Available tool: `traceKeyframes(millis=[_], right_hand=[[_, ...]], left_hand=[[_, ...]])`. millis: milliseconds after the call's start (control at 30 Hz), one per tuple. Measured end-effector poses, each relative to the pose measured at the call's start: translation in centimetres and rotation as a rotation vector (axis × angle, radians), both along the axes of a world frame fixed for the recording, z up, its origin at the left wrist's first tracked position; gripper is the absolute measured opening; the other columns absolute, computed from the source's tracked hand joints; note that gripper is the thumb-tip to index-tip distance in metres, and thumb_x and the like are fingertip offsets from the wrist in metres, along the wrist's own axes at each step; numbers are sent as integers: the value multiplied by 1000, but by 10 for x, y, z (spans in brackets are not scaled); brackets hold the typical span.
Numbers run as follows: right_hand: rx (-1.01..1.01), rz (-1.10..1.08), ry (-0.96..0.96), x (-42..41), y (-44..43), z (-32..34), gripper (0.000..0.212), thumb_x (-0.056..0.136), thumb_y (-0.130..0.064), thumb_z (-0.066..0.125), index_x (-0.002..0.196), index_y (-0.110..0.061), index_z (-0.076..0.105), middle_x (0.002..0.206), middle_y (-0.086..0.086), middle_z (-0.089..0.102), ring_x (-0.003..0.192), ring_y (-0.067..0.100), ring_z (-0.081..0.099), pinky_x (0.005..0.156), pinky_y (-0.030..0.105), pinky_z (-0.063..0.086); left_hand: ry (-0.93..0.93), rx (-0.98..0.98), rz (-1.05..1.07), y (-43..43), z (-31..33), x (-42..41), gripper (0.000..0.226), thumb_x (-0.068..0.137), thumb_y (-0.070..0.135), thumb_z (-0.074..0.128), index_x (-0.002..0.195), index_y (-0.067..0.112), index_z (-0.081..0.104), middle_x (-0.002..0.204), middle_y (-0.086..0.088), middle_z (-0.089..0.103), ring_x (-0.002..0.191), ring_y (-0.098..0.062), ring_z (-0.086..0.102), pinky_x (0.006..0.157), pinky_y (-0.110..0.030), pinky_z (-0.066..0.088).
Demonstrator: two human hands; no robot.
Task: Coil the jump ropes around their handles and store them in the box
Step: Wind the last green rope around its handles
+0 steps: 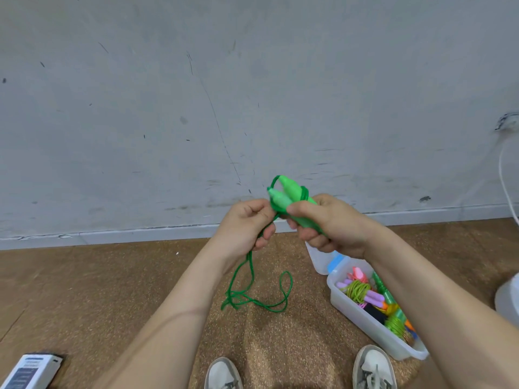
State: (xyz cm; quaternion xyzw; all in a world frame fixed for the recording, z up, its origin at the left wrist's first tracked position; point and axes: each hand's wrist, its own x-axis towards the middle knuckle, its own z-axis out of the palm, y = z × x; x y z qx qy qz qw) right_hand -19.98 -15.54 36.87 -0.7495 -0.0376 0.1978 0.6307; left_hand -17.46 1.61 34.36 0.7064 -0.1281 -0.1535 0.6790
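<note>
The box sits on the floor. Up and left of it, the right hand grips both handles, likely light and stiff; left hand fingers pinch the limp green cord.

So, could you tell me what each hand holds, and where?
The right hand grips the green handles by their lower halves; the left hand holds the green rope just below them.

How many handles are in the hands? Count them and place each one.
2. The upper handle and the lower handle lie side by side, both gripped by the right hand; the left hand holds the green cord beside them. None seems hidden.
</note>
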Motion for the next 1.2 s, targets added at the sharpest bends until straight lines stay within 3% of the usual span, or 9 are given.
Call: traceKeyframes(millis=[100,233,367,533,633,767,967,1100,1200], right_hand=[[-60,-157,-2,5,-6,-2,23,91,-28,50,74,-14,51,49,-3,32,39,9,20,40,16,13],[-389,-209,-81,8,-4,-11,25,83,-31,60,70,-11,53,56,4,43,44,17,31,43,21,22],[-781,-210,-234,12,1,-19,39,78,-39,65,61,-11,43,58,3,43,53,20,40,47,29,26],[-1073,43,-333,5,12,-28,38,79,-45,63,66,-15,44,64,2,47,74,28,53,56,30,32],[-1146,247,-390,-3,23,-37,32,77,-46,61,89,-17,55,82,5,59,82,26,57,62,28,37],[-1149,401,-358,-11,26,-29,34,76,-46,63,73,-15,48,67,-1,48,70,23,50,52,28,35],[-1187,474,-507,-27,35,-6,36,75,-47,66,68,-19,45,63,-5,39,70,24,47,60,27,34],[-1204,469,-699,-37,43,6,30,82,-42,62,76,-22,40,80,3,52,87,27,58,63,26,33],[-1145,440,-837,-43,49,10,23,86,-40,58,81,-21,46,91,5,58,93,28,59,66,27,31]], left_hand=[[-244,348,30,5,-5,-2,23,101,22,44,95,15,66,48,8,46,42,-10,39,44,-21,29],[-750,1088,-46,9,1,-10,19,97,34,45,101,24,59,73,1,60,79,-27,57,61,-36,40],[-1007,1251,-68,2,8,-19,15,93,25,46,99,18,59,89,-4,59,87,-30,59,61,-34,33],[-1076,1001,-96,3,9,-22,13,87,16,59,99,15,63,87,-5,62,84,-29,60,67,-39,46],[-1030,926,-158,5,10,-23,18,82,18,66,101,16,65,90,-3,69,88,-25,62,73,-36,47],[-716,880,-128,14,18,-19,19,72,30,79,89,23,75,80,3,71,78,-12,60,70,-27,43],[-247,534,-150,29,22,-15,19,55,13,88,67,14,73,58,-10,60,55,-11,45,52,-23,34],[-76,358,-308,41,17,-7,24,53,10,88,67,12,67,51,3,56,48,-5,45,46,-13,35],[45,243,-427,44,9,-4,40,53,37,89,70,15,60,51,9,56,41,1,44,40,-10,35]])
